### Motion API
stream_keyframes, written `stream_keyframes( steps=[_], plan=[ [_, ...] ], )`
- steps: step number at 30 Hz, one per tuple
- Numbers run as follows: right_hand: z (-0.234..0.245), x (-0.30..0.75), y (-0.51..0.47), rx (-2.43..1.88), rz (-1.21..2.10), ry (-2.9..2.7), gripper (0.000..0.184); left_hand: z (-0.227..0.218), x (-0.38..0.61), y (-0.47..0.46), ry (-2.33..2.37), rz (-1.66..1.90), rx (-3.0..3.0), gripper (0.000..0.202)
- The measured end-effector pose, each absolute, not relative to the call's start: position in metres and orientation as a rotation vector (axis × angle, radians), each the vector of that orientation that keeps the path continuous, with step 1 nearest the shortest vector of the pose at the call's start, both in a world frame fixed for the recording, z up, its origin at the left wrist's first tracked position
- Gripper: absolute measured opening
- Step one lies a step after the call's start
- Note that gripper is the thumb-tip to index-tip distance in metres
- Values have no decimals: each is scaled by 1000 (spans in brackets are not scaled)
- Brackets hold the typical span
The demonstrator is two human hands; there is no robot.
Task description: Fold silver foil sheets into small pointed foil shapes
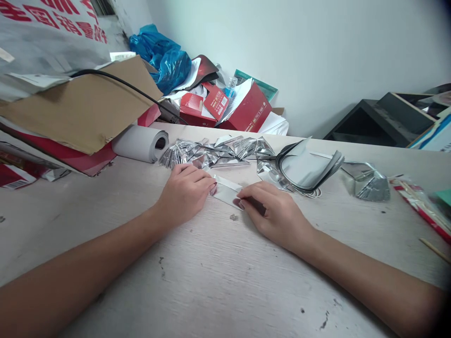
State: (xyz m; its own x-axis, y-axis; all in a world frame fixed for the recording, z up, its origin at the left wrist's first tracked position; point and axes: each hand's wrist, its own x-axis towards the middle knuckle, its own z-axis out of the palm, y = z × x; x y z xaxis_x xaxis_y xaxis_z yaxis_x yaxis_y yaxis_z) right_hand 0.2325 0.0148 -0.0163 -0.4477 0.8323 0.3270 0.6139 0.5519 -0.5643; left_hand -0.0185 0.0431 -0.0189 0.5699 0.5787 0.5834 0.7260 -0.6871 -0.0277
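Note:
Between my hands, low over the table, is a small strip of silvery foil paper point(226, 188) with a folded band along its far edge. My left hand point(186, 192) has its fingers closed on the strip's left end. At the right end, the thumb and forefinger of my right hand point(271, 206) pinch the strip. Just behind it lies a row of folded, pleated silver foil pieces point(218, 152). Curled sheets of silver-grey paper point(306, 166) rest beyond my right hand. The undersides of my fingers are hidden.
A paper roll point(141, 143) and a cardboard box point(81, 108) stand at the left. Red boxes point(243, 112) and a blue plastic bag point(169, 61) lie at the back. On the right are a foil bundle point(368, 180), a packet of sticks point(423, 202) and a loose stick point(435, 249).

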Motion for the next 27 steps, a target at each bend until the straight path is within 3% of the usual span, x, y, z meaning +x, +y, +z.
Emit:
stream_keyframes(
  steps=[4, 15, 20, 27],
  plan=[
    [-18, 234, 14, -969, 423, -2334, 19, -23, -21, 47, -1029, -840, -2670, 26],
    [-18, 242, 16, -690, 215, -2598, 27, -23, -17, 47, -903, -976, -2872, 15],
    [-6, 242, 14, -590, 132, -2738, 33, -23, -18, 46, -808, -993, -2953, 20],
    [-8, 240, 13, -412, -217, -2674, 21, -13, -20, 37, -779, -855, -3004, 24]
  ],
)
